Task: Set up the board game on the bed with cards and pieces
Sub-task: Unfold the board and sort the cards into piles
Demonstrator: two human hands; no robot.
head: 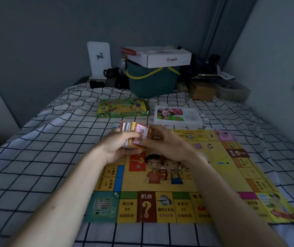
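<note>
A yellow game board (178,177) lies flat on the checked bed sheet (44,157). Above its far left part my left hand (119,148) grips a thick stack of cards (133,135) from below. My right hand (162,141) pinches the front cards of that stack, a pink card and a brown one. Beyond the board lie the green game box (122,107) and a white tray (178,115) holding small coloured pieces and a picture card. A small die (116,194) sits on the board's near left corner.
At the head of the bed stand a green basket (151,81) with a white carton (160,57) on top, a brown box (202,91), dark bags and a white panel (99,59). A wall runs along the right.
</note>
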